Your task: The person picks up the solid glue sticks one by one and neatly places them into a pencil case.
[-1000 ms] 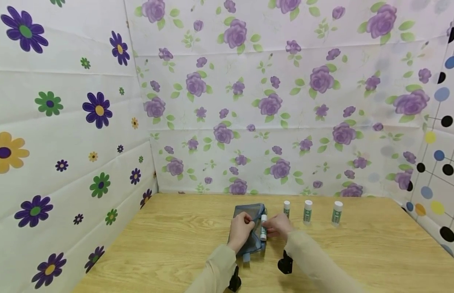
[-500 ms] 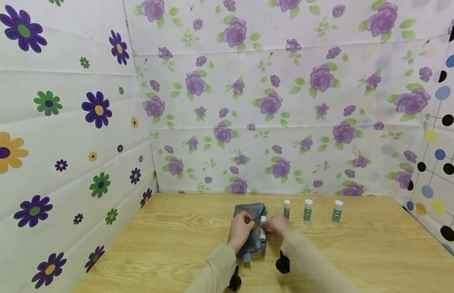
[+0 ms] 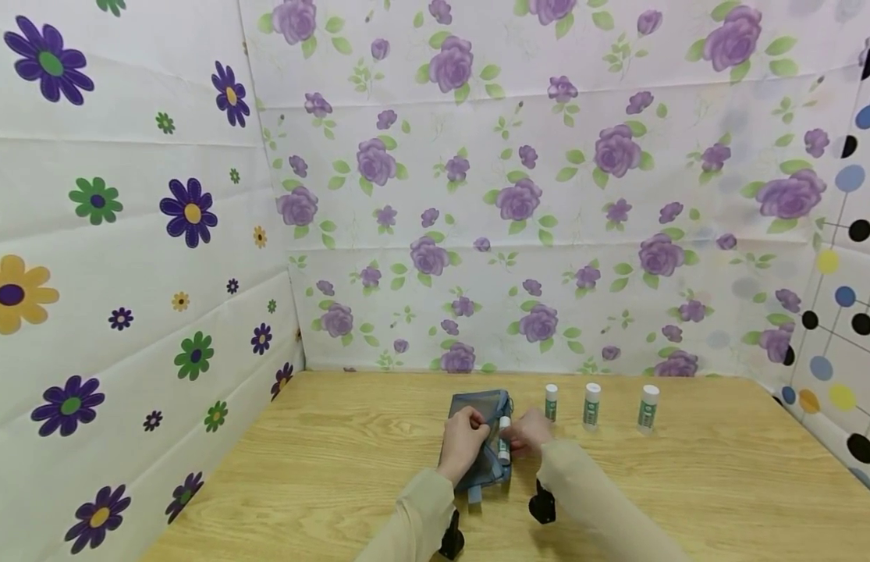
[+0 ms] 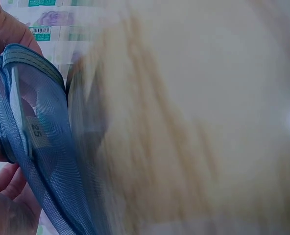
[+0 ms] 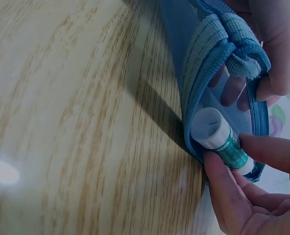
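A blue mesh zip pouch (image 3: 482, 402) lies on the table with its zippered mouth held apart toward the right. My left hand (image 3: 461, 443) grips the pouch's upper edge between thumb and fingers. At the mouth, my right hand (image 3: 534, 431) pinches a white-capped glue stick (image 5: 230, 149) with a green label. In the right wrist view the glue stick sits within the zipper rim (image 5: 260, 115), thumb and fingertips on either side of it. The pouch's mesh wall (image 4: 57, 147) and a small tag fill the left of the left wrist view.
Three more glue sticks stand upright in a row to the right: a small one (image 3: 551, 403), a middle one (image 3: 592, 406) and a larger one (image 3: 648, 408). The wooden table (image 3: 322, 453) meets flowered cloth walls at the back and left.
The right hand and its glue stick have shifted slightly left and down, closer into the pouch's mouth. My left hand keeps its grip and place.
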The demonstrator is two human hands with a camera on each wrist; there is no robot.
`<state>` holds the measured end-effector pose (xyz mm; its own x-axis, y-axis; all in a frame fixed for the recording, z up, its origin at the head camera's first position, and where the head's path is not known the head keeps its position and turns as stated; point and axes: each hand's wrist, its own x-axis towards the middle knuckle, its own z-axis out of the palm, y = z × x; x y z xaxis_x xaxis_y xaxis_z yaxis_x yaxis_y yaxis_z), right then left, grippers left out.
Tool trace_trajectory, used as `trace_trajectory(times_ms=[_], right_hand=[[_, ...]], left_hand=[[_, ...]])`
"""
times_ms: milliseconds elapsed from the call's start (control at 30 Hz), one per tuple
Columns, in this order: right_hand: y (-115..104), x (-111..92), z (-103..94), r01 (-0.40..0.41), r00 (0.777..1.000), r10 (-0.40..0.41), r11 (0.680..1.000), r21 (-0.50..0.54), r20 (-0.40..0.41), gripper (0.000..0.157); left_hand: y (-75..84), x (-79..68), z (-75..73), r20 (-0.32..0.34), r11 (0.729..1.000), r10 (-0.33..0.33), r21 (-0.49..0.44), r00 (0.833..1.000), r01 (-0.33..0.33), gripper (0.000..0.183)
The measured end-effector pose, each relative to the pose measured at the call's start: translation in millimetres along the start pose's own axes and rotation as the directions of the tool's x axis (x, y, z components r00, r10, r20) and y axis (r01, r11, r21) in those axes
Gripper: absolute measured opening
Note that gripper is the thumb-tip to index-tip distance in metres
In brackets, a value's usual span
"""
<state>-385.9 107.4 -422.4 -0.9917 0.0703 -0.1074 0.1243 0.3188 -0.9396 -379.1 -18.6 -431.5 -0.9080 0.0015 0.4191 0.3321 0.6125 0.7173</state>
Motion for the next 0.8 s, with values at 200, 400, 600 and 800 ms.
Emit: trace_trajectory(times_ms=[200,400,600,800], right_hand=[[-0.5,0.6,-2.0,-0.014,0.999,0.014,1.000,0.009,0.029,0.020],[-3.0,2.3,-4.8,-0.023,0.999,0.023,1.000,0.001,0.035,0.020],[-5.0,4.4,-7.2,-0.029,0.999,0.029,1.000,-0.011,0.026,0.020],[-6.6,6.3,-8.7,-0.046,0.999,0.046,0.999,-0.006,0.008,0.023]], left_hand=[[-0.2,0.1,0.4,0.008,1.000,0.004,-0.009,1.000,-0.004,0.005],[-0.4,0.8,0.5,0.017,1.000,0.004,-0.024,1.000,-0.004,0.004],[1.3,0.5,-2.0,0.035,0.998,-0.007,-0.058,0.999,0.009,0.004],[1.7,1.8,-3.5,0.054,0.996,-0.021,-0.083,0.998,0.026,0.003]])
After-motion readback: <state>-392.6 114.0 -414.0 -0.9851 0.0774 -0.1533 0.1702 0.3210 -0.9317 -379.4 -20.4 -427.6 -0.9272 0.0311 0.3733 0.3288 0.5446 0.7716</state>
